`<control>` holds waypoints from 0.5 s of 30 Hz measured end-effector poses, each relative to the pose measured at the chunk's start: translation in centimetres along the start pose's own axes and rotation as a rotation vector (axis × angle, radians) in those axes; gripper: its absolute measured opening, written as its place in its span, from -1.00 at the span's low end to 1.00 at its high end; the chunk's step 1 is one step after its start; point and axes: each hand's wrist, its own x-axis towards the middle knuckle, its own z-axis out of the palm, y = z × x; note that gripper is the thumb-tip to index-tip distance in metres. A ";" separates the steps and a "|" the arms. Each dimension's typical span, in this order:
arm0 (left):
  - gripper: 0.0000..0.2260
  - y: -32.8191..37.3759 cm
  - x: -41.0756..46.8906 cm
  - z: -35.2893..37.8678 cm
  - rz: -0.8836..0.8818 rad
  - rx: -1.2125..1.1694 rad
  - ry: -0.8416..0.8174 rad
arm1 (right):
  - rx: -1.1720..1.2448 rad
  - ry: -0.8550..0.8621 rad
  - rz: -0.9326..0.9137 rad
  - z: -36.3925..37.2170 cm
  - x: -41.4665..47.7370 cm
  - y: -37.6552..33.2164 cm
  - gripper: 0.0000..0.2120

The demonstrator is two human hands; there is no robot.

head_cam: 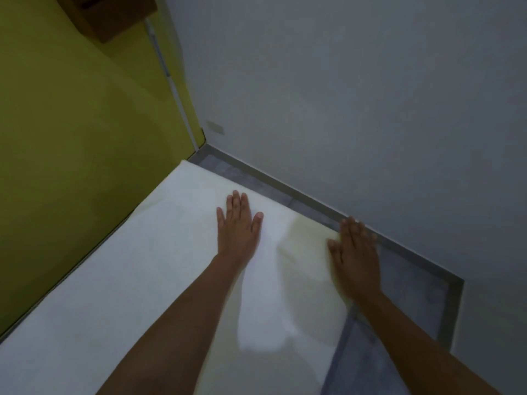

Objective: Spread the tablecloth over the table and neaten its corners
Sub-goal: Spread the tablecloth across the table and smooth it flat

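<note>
two flat hands, left hand [238,223] and right hand [355,253], press one tablecloth [128,280].

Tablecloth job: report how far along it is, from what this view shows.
Done: the white tablecloth lies spread flat over most of the table. In hand: the left hand presses flat on the cloth, and the right hand rests at its right edge, where the fabric looks rumpled. Left: a strip of grey tabletop shows uncovered along the wall side and on the right, so that edge and corner need straightening.
</note>
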 end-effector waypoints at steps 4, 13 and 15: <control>-0.44 1.3 -2.5 0.2 0.014 0.059 -0.066 | 0.050 -0.072 -0.051 -0.5 0.5 0.5 -0.22; -0.46 6.6 -7.8 0.9 0.081 0.078 -0.141 | -0.126 -0.195 -0.047 -3.2 -1.7 3.4 -0.34; -0.46 8.2 -8.3 1.1 0.108 0.099 -0.152 | -0.110 -0.179 -0.029 -4.1 -2.6 5.5 -0.16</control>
